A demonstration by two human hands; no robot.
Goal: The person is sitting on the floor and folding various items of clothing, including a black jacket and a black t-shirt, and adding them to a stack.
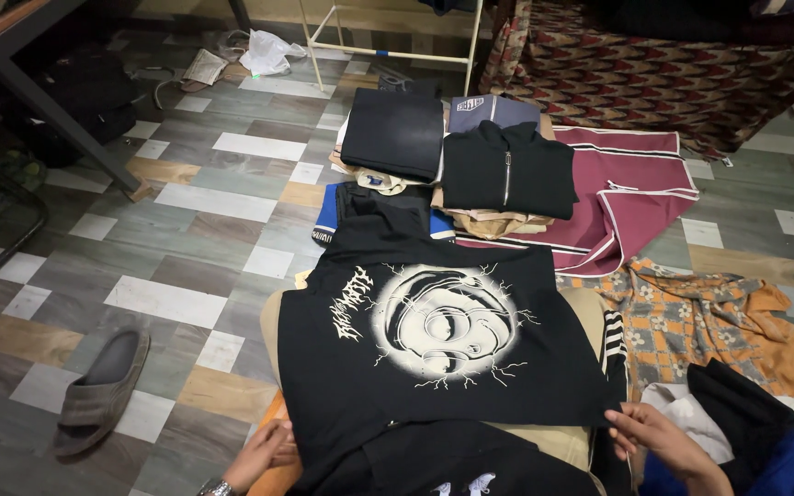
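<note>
Right hand (659, 439): pinches the black printed T-shirt's (434, 349) lower right corner.
Left hand (264, 452): fingers curled on its left hem.
T-shirt: soft, rectangular, spread flat before the person.
Folded garments (457, 156): stacked beyond.
Floor (186, 239): patchwork tiles, open leftward.
Sandal (103, 390): grey.

Patchwork tile floor (186, 197); white metal rack (397, 41); patterned bedspread (673, 83); grey slipper (103, 390).

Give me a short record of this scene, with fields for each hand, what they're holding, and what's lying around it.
left hand: grips the near left edge of the black printed shirt
right hand: pinches the shirt's right corner
shirt state: spread flat, pale round print facing up
beyond it: folded dark clothes in stacks, maroon cloth
right: orange patterned cloth
left, on floor: grey slipper
</note>
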